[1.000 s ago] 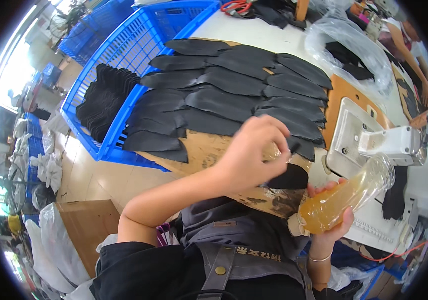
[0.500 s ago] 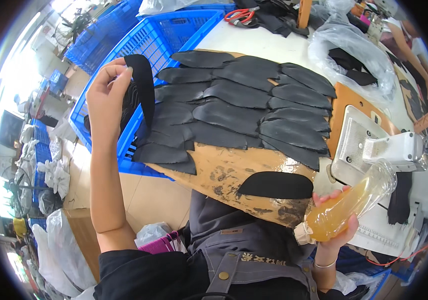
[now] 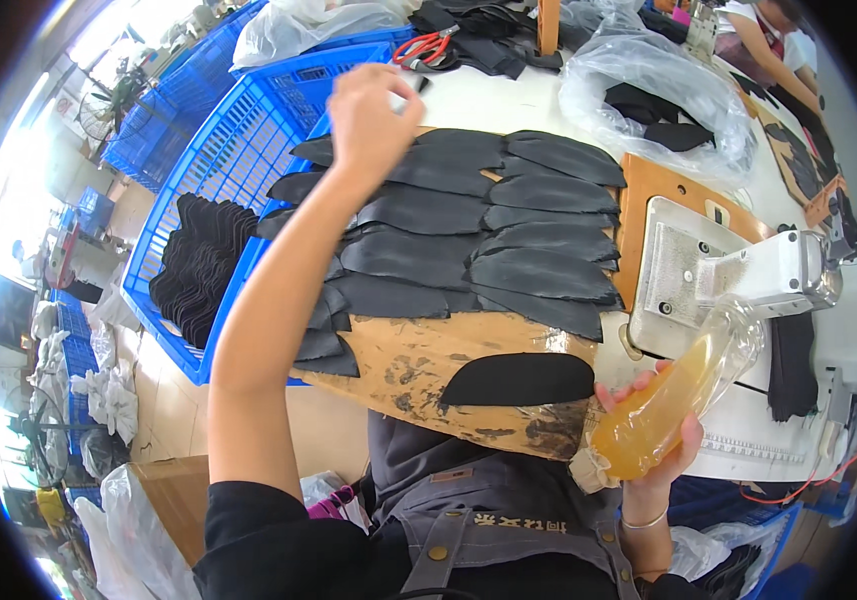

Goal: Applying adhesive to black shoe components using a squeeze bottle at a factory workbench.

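Note:
Raised over the far left of the board, my left hand (image 3: 377, 118) has its fingers curled in. A small dark edge shows beside the fingertips, but what they pinch is mostly hidden. My right hand (image 3: 684, 450) grips a clear plastic bottle (image 3: 649, 425) of yellow liquid, tilted with its pale nozzle end down to the left. Just left of that nozzle, a matte black curved fabric piece (image 3: 519, 380) lies on a stained brown board (image 3: 399, 355). Overlapping rows of dark grey, slightly shiny curved pieces (image 3: 409, 212) cover the rest of the board, partly behind my left forearm.
Left of the board stands a blue plastic basket (image 3: 219, 165) with a wavy stack of black pieces (image 3: 199, 265). A white machine (image 3: 749, 270) sits at right. Farther back are red-handled scissors (image 3: 424, 47) and a clear plastic bag (image 3: 589, 90) of black pieces. Another person works at far right.
My left hand has swung right and away, from over the basket to the board's far side. The black piece hanging from it no longer shows plainly. My right hand keeps the bottle.

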